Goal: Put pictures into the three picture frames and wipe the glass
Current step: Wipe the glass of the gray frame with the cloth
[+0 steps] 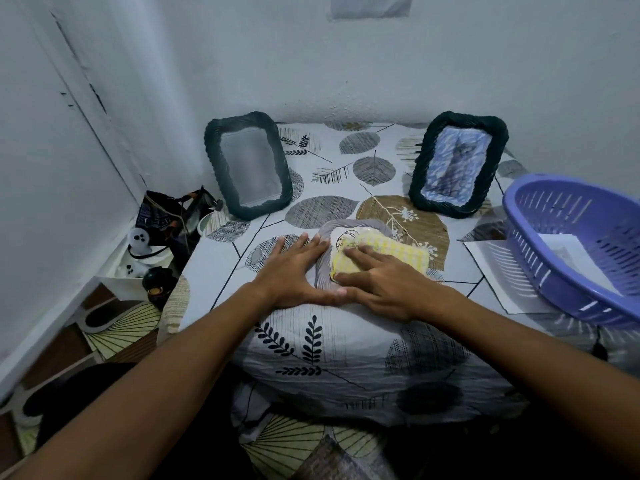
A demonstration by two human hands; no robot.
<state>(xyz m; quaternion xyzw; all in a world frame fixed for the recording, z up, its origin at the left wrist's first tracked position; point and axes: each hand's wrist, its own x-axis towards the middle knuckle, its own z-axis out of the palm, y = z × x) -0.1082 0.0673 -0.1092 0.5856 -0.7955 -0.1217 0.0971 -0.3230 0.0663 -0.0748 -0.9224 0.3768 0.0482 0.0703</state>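
Near the counter's (346,358) middle, the left hand (291,268) lies flat, fingers spread, beside a grey frame (323,268); the right hand (377,278) presses a yellow cloth (388,252) on it. Two dark frames (247,164) stand farther back.

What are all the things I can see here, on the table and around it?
Standing picture frames: two, dark green; left frame looks blank grey, right frame holds a blue-white picture; both at the back of the table.
Third frame: one, grey, lying flat under the hands, mid-table.
Cloth: one, yellow checked, on the lying frame.
Basket: one, purple, right edge of the table.
Paper sheets: white, number unclear, under and inside the basket.
Tablecloth: one, white with leaf print, covering the table.
Clutter: dark bag, small white and black items, floor corner at left.
Left hand: flat beside the lying frame, touching its edge.
Right hand: pressing the cloth.
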